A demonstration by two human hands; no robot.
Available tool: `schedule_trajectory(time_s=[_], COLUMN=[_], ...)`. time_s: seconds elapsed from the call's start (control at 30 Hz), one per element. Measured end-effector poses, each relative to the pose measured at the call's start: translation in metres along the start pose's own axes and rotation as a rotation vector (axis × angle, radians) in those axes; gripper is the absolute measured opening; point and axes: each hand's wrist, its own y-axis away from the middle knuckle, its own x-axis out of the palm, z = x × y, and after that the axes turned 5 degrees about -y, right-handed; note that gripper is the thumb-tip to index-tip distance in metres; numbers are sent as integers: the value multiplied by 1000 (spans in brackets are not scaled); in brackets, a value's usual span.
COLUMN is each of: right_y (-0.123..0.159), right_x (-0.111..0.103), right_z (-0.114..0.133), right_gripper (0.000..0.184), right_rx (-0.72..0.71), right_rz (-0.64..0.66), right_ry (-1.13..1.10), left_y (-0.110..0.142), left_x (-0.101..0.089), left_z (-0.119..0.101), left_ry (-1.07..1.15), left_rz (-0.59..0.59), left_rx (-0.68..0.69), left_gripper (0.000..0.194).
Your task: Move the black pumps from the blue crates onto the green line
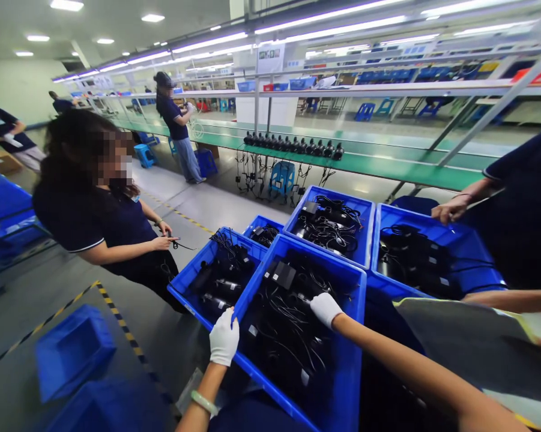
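My left hand [224,337], in a white glove, rests at the near-left rim of a blue plastic crate [317,255], with its fingers curled over the edge. My right hand [326,310], also gloved white, reaches over the crate's middle, just above a tangle of black cables [288,336]. A black power adapter [283,275] lies on top of the tangle near the far rim. Whether my right hand grips a cable is hidden. A jade-green bangle [203,402] circles my left wrist.
More blue crates [193,259] of black cabled devices stand close ahead. A co-worker [112,210] at left holds a cable, and another's hand [450,210] rests at right. Blue crates [74,351] sit on the floor at lower left, beyond yellow-black floor tape [117,318]. A green workbench [342,162] runs behind.
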Motion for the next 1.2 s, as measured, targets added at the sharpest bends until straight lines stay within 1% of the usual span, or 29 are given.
schedule_trajectory(time_s=[0.17,0.3,0.43,0.63,0.7,0.8,0.93,1.0,1.07,1.2], right_y=[10,12,2,-17,-19,-15,0,6,9,10], right_x=[6,3,2,16,17,4,-25,-32,-33,-24], right_z=[-4,-7,-4,4,3,3,6,7,4,-11], right_gripper=[22,20,23,23,22,21,22,24,25,25], right_rx=[71,59,10,-44,-70,-102,-142,-118,-79,-7], right_rz=[-55,-51,-59,-76,-102,-124,-30,9,39,89], right_ry=[-54,-61,-15,57,74,104,98,69,35,-18], left_y=[0,-1,-2,-1,0,0,2,2,2,0], left_x=[-1,-3,-5,-5,-3,-1,1,0,-1,-3], left_z=[-1,-2,-3,-5,-5,-4,-1,1,3,5], left_ry=[12,22,32,42,42,29,0,-18,-43,-107], left_rz=[-9,11,16,24,17,2,-23,-24,-14,21], left_rx=[-17,-19,-14,-27,-30,-18,7,26,41,38], left_gripper=[38,38,38,37,36,36,36,36,36,36])
